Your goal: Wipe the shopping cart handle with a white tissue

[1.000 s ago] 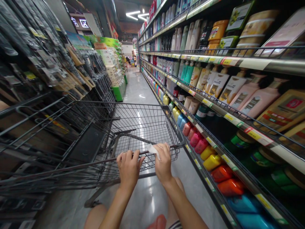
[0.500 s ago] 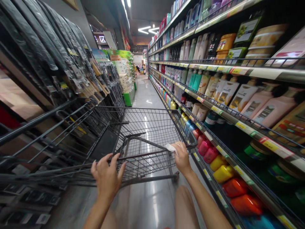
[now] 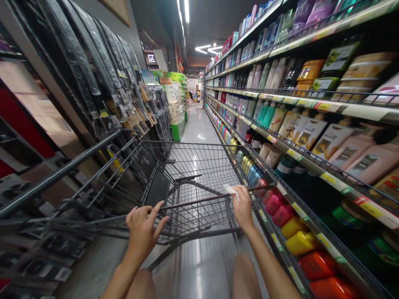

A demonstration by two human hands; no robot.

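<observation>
Squarely behind a wire shopping cart (image 3: 193,144), a person has both hands at its handle (image 3: 199,201) in a store aisle. The right hand (image 3: 241,203) curls over the bar near its right end, a crumpled white scrap (image 3: 230,189) pinched between thumb and fingers. The left hand (image 3: 143,228) lies at the bar farther left, thumb and forefinger spread apart; whether its other fingers wrap the bar cannot be told from this angle. The cart's mesh basket extends ahead over a glossy gray floor (image 3: 196,270). Close on the right, tiered shelves carry pale pump bottles (image 3: 330,139), with pink bottles (image 3: 283,214), yellow bottles (image 3: 301,243) and orange-red bottles (image 3: 318,264) lower down. At left hang dark, plastic-wrapped goods (image 3: 77,58); beyond them stands a green-based display (image 3: 176,132).
</observation>
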